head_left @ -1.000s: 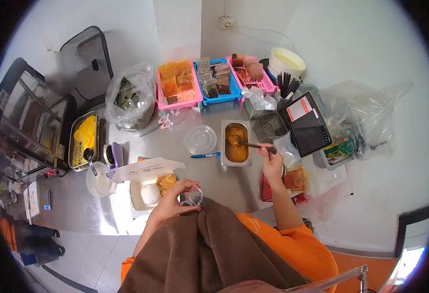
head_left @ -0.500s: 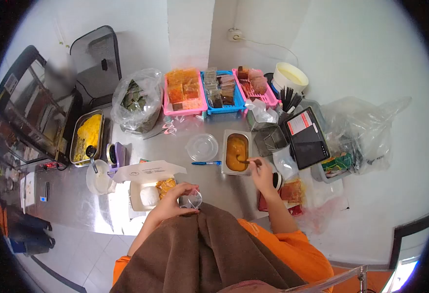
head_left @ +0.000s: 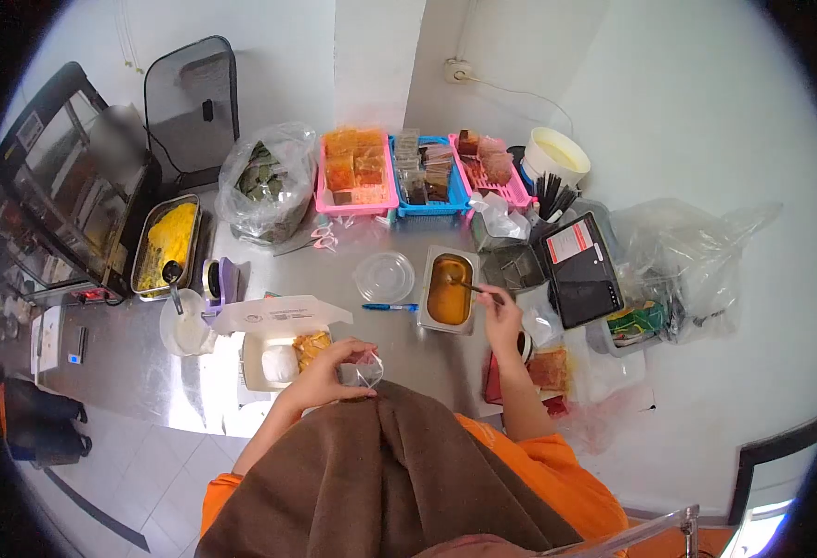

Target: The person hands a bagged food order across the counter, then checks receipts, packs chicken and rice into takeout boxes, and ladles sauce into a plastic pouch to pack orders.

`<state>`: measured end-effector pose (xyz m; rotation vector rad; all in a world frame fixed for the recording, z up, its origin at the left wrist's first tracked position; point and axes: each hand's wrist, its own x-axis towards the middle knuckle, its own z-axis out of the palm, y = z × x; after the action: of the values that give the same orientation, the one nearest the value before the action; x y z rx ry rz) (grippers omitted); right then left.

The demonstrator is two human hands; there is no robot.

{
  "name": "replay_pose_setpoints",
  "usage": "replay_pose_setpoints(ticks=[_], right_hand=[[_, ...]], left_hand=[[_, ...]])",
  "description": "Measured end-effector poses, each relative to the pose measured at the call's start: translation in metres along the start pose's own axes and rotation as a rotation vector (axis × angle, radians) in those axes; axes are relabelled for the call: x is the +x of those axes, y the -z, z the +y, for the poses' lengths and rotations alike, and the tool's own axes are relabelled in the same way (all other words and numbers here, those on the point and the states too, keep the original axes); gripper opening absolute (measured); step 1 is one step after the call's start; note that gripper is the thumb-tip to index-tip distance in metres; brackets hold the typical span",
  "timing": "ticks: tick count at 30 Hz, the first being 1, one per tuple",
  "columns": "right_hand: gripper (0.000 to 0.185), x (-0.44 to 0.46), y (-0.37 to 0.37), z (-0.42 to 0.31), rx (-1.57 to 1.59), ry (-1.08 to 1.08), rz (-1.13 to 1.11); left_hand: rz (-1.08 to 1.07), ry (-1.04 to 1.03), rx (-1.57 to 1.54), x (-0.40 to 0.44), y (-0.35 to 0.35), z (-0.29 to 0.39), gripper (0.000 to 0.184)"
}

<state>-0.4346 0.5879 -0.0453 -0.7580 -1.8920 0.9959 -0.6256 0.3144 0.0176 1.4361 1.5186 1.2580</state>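
Observation:
My left hand (head_left: 336,374) is closed around a small clear plastic cup (head_left: 363,370) near the table's front edge. Beside it stands an open white box (head_left: 261,365) with a white round portion (head_left: 281,364) and golden-brown food (head_left: 312,349). My right hand (head_left: 501,314) grips the dark handle of a spoon (head_left: 476,288), whose tip is in the brown-orange sauce (head_left: 449,302) of a steel container (head_left: 447,328). A clear round lid (head_left: 384,278) and a blue pen (head_left: 390,307) lie left of the container.
Pink basket (head_left: 357,206), blue basket (head_left: 433,208) and bag of leaves (head_left: 264,200) line the back. A tablet (head_left: 583,270) leans right. At left are a tray of yellow food (head_left: 168,244), a tub with a ladle (head_left: 185,327) and a person's legs (head_left: 44,418).
The right hand and spoon moved toward the container's front, then back up within the sauce. The left hand keeps its hold on the cup. The camera view shifted slightly.

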Motion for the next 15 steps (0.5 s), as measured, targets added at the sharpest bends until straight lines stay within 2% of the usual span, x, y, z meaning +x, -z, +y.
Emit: replay_pose_setpoints(ticks=[4,7,15], right_hand=[[0.009,0.002,-0.001,-0.016,-0.317,0.341,-0.249],[0.009,-0.006,-0.001,-0.018,-0.259,0.239,-0.206],[0.011,-0.003,0.004,0.030,0.384,-0.358,0.144]], left_hand=[[0.018,-0.005,-0.007,-0.004,0.001,-0.004,0.058],[0.032,0.001,-0.015,-0.008,0.002,-0.010,0.059],[0.050,0.003,-0.032,-0.009,-0.004,-0.014,0.059]])
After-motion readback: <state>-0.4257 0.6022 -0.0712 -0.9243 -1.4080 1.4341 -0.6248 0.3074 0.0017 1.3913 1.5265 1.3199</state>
